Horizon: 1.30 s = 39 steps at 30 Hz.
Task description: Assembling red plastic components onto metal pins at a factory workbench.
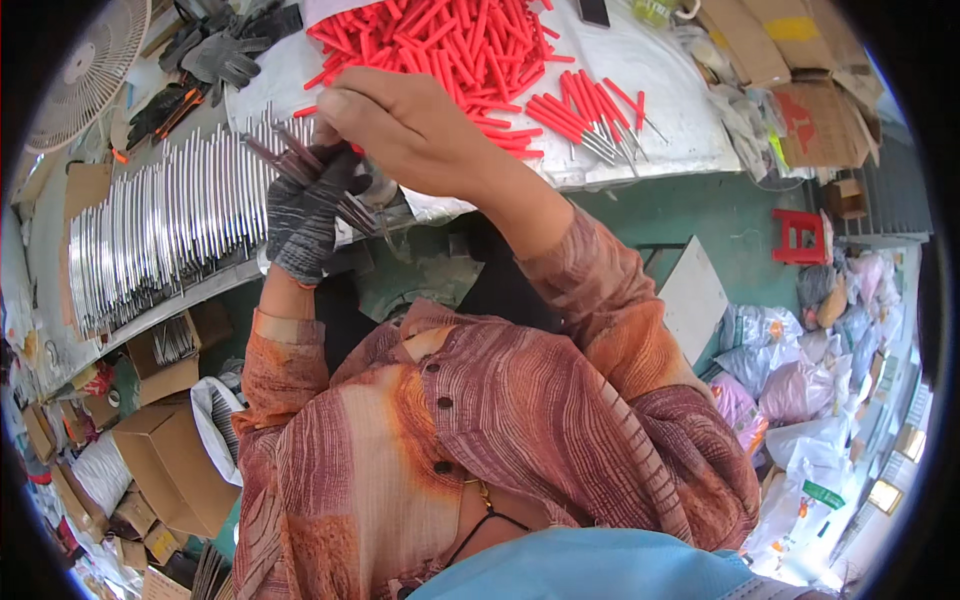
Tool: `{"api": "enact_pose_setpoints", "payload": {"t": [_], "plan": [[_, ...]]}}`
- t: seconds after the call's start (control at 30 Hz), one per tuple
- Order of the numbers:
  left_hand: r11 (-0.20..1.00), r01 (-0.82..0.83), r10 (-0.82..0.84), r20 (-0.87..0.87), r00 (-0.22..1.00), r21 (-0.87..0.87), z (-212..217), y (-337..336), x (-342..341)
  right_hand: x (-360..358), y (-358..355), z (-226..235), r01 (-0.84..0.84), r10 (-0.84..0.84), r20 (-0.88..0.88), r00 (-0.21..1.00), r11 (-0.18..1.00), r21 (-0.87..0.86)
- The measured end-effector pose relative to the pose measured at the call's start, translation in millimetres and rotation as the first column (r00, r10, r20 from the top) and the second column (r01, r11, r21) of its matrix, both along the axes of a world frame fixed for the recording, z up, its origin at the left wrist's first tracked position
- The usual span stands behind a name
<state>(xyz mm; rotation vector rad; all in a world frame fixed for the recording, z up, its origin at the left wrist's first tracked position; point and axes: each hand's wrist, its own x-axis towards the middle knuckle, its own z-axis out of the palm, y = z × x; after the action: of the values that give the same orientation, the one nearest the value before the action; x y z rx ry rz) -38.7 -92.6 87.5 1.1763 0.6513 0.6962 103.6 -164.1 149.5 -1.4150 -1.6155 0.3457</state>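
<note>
My left hand (305,215), in a grey and black knit glove, is wrapped around a small bundle of thin metal rods (357,214). The rods stick out on both sides of the fist. Just above it is my bare right hand (400,125), its thumb and fingers pinched together close to the rods' upper ends. A bit of red shows beside the thumb, but what the pinch holds is hidden. Behind the hands lies a heap of red tubes (450,45) on a white sheet (670,120). Several metal rods with red handles (590,105) lie at its right.
A long row of metal rods (170,215) covers the left bench. Spare gloves (222,62) and a fan (90,75) are beyond it. Cardboard boxes (175,465) stand below left. At right are a red stool (800,237), plastic bags (795,390) and more cardboard (820,115).
</note>
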Motion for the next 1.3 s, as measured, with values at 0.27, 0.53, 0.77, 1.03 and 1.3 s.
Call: {"api": "enact_pose_setpoints", "payload": {"t": [0.27,0.53,0.77,1.03,1.3], "plan": [[0.960,-0.225,0.214,-0.083,0.973,-0.165,-28,30,-22,-21,11,-42,-0.026,-0.003,-0.407,0.914,0.997,-0.066],[0.898,-0.305,0.319,-0.006,0.948,-0.318,-14,25,-25,73,-8,-17,0.671,-0.647,-0.446,0.618,0.730,-0.130],[0.933,-0.315,0.322,0.012,0.947,-0.174,-11,27,-18,195,-84,-186,0.752,-0.727,0.663,0.180,0.536,0.384],[0.905,-0.410,0.416,-0.045,0.908,0.113,-9,25,-6,166,-40,-182,0.545,-0.397,0.644,0.654,0.838,-0.036],[0.802,-0.067,0.214,-0.180,0.960,0.593,-17,9,9,103,-35,-85,0.431,-0.443,-0.285,0.850,0.896,-0.108]]}}
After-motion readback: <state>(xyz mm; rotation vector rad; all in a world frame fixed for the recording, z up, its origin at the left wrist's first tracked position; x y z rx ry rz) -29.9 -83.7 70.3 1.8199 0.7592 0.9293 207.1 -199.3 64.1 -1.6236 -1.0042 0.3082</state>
